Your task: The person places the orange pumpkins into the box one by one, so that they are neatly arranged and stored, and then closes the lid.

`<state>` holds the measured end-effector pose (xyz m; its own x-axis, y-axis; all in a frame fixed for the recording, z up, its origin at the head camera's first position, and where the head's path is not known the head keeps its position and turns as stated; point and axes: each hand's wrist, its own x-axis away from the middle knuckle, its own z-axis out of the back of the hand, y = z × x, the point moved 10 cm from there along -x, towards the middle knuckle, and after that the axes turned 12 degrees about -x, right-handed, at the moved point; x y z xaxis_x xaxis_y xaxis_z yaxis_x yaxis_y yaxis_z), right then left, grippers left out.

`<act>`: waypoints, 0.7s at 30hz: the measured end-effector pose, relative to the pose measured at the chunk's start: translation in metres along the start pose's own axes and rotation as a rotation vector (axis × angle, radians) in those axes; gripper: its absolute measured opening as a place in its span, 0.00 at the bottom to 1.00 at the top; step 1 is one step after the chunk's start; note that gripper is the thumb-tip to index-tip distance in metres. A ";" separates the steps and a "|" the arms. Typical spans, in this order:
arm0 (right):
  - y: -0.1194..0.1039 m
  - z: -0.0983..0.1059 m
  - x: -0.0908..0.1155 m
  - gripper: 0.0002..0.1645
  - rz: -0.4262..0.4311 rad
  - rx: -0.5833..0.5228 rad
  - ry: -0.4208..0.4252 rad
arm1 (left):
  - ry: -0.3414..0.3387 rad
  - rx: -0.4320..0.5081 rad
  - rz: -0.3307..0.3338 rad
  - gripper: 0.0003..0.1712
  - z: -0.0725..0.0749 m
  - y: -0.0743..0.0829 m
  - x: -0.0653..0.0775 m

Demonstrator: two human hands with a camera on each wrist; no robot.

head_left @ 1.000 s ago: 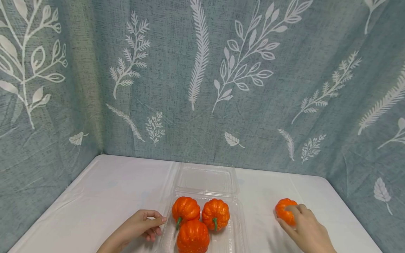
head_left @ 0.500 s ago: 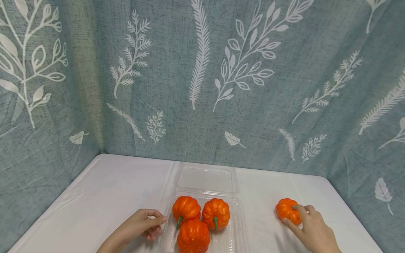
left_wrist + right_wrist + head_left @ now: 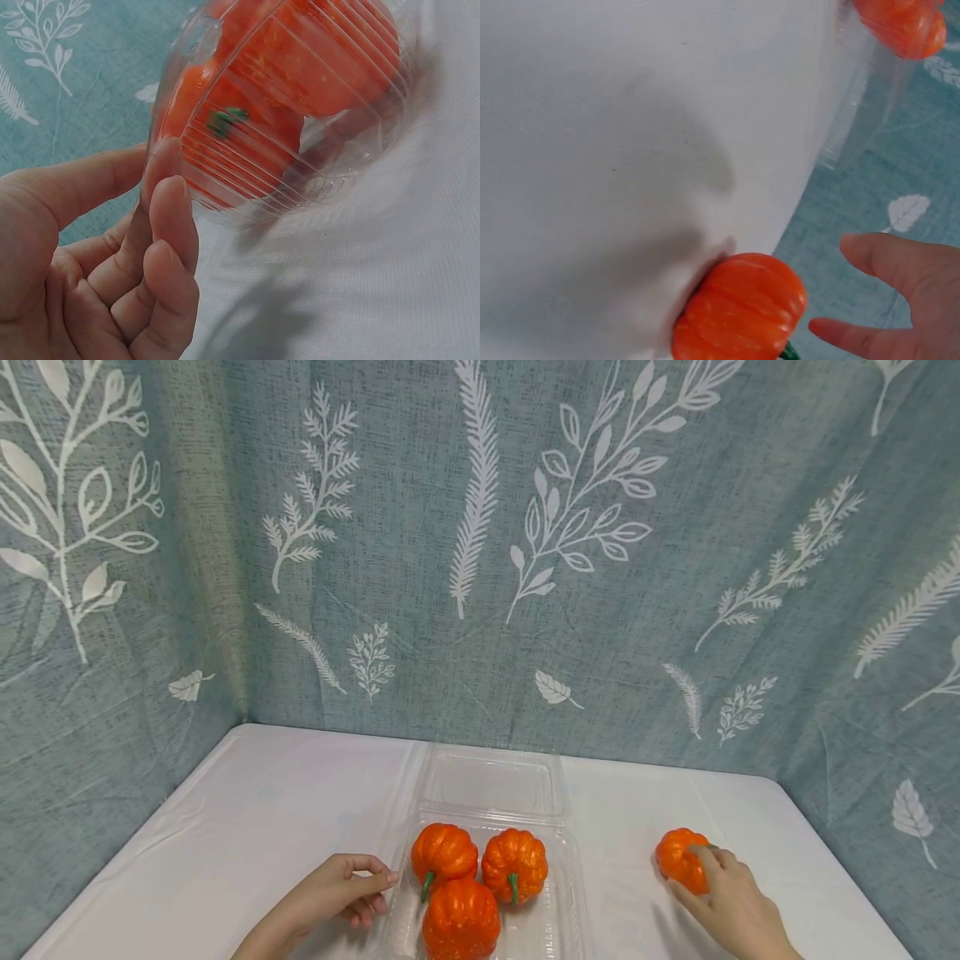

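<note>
A clear plastic clamshell container (image 3: 566, 893) lies on the table with its lid (image 3: 491, 781) folded back. Inside sit three orange toy pumpkins: one at the back left (image 3: 444, 852), one at the back right (image 3: 515, 866) and one in front (image 3: 461, 920). My left hand (image 3: 337, 893) pinches the container's left rim between thumb and fingers, as the left wrist view (image 3: 135, 262) confirms. To the right, a fourth-looking lone pumpkin (image 3: 681, 860) rests on the table, its green stem pointing right. Over its near side hovers my right hand (image 3: 738, 906), thumb and fingers spread; a gap shows in the right wrist view.
A white cloth covers the table (image 3: 300, 793). Blue-green curtains (image 3: 420, 568) with white leaf prints stand behind it and along both sides. Between the container and the lone pumpkin lies a strip of tablecloth.
My right hand has drawn back slightly to the right from the lone pumpkin, whose green stem now shows. My left hand keeps its place at the container's rim.
</note>
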<state>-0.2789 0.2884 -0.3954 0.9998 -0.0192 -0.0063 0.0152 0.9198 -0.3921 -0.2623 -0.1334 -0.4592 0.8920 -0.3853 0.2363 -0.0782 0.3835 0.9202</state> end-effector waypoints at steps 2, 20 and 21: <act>0.002 -0.002 -0.001 0.42 -0.002 0.004 -0.005 | 0.003 0.000 0.003 0.18 0.000 -0.001 -0.001; 0.005 0.001 -0.005 0.35 0.067 -0.007 0.094 | 0.004 -0.004 0.023 0.18 0.000 0.000 0.000; 0.006 0.002 -0.005 0.35 0.069 -0.009 0.101 | 0.003 -0.003 0.023 0.19 0.000 0.000 0.001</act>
<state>-0.2840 0.2943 -0.3960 0.9920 0.0044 -0.1259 -0.0543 0.9167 -0.3958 -0.2618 -0.1337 -0.4587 0.8914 -0.3734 0.2567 -0.0978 0.3946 0.9137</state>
